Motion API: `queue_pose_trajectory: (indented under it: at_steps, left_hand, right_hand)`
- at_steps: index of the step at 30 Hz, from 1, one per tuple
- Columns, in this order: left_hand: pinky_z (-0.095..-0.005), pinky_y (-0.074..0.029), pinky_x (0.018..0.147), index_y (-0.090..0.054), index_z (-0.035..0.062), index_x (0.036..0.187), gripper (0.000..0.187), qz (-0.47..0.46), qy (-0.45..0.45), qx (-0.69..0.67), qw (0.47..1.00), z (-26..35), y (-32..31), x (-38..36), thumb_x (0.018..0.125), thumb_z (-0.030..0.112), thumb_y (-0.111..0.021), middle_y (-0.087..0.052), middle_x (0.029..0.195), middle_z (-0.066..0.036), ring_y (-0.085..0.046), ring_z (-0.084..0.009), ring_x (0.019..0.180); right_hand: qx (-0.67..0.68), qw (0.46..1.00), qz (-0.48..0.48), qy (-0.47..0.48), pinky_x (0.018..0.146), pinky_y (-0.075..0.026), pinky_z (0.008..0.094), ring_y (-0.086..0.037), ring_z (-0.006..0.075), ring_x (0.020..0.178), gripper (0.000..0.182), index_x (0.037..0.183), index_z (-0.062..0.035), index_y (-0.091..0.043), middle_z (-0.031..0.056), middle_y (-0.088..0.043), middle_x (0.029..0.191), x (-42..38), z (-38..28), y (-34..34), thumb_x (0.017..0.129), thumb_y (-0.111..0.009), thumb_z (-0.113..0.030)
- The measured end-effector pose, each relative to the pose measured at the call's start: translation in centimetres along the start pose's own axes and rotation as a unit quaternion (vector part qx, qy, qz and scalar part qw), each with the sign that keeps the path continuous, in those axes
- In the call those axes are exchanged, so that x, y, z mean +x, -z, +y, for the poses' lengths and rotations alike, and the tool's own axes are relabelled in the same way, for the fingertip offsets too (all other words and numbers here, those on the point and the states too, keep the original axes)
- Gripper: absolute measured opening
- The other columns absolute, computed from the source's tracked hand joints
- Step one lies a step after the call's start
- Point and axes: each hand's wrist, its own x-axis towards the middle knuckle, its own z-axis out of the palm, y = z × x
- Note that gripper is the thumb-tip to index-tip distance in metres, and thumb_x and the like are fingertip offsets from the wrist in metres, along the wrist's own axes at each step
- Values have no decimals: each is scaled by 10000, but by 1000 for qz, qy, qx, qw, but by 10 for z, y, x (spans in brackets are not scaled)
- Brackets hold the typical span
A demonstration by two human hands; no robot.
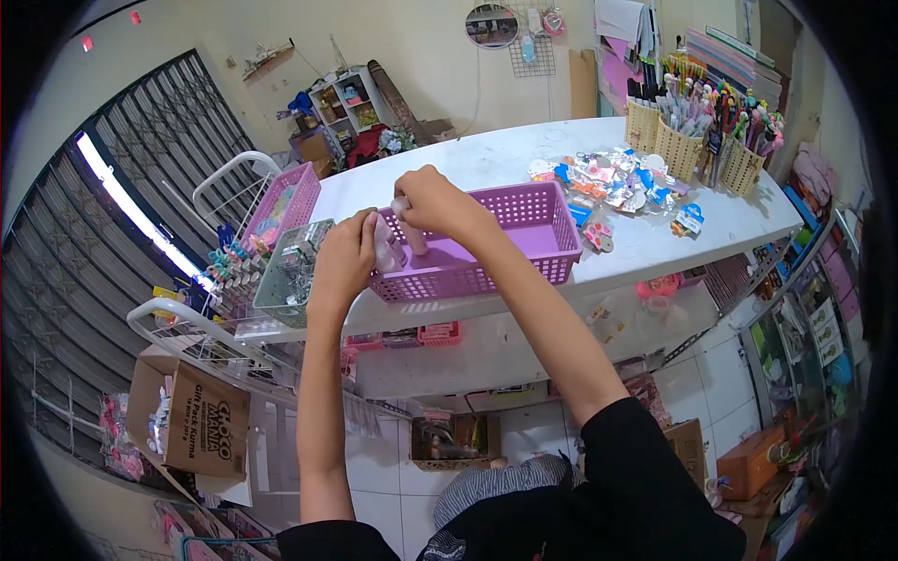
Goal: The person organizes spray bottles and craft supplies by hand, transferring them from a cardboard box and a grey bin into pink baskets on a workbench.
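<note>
A purple perforated basket (440,284) lies lengthwise on the white table under both hands. My right hand (438,204) reaches over its left half, fingers closed round the top of a pale pink bottle-like item (414,241) standing in the basket. At the basket's left end, my left hand (348,254) is closed against several similar pale pink bottles (386,251). Its fingertips are partly hidden, but they appear to grip one. The exact kind of these small items is hard to make out. The basket's right half shows its bare purple floor.
Left of the basket stands a grey-green basket (281,297) of clear packets, with a pink basket (292,208) behind. A pile of small packaged trinkets (617,182) lies right. Woven pen holders (678,150) stand at the far right. An open carton (201,425) sits lower left.
</note>
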Motion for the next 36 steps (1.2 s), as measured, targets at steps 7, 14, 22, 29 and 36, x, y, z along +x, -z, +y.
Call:
queue_pose_trajectory:
  at_steps: [7,14,22,29,36]
  left_hand:
    - [-343,-432,642,-545,3,989,281,48,14,-131,990,-9,3,2,824,204,-438,-563,883,-200,-561,-295,713]
    - [-271,-435,566,-591,1,902,276,-55,-27,-67,996,-20,3,28,744,226,-561,-595,753,-131,-552,-180,611]
    - [-272,-453,574,-612,-28,806,213,-131,-36,-55,989,-11,9,44,698,153,-582,-600,682,-148,-577,-180,603]
    - [-265,-454,587,-611,-12,843,212,-171,-99,-116,973,-6,12,42,715,155,-587,-615,715,-127,-584,-177,627]
    - [-268,-450,648,-537,31,1013,329,-88,-19,-183,979,-9,25,17,726,181,-598,-580,912,-100,-554,-160,813]
  right_hand:
    - [46,994,-70,71,634,-466,308,-588,280,659,239,814,52,-586,196,-585,700,-28,-15,27,603,-591,-60]
    - [72,986,-123,81,579,-446,288,-569,228,598,241,800,54,-566,159,-583,682,-42,-30,26,632,-629,-108]
    - [86,985,-147,32,597,-460,279,-581,201,604,258,857,47,-567,160,-589,682,-41,-32,37,687,-606,-143]
    - [40,998,-28,32,644,-463,318,-591,278,716,334,955,16,-503,181,-594,784,-20,-4,16,642,-588,-66]
    - [109,988,-108,19,668,-451,345,-569,307,742,325,935,-3,-520,182,-583,784,-21,-12,16,621,-584,-57]
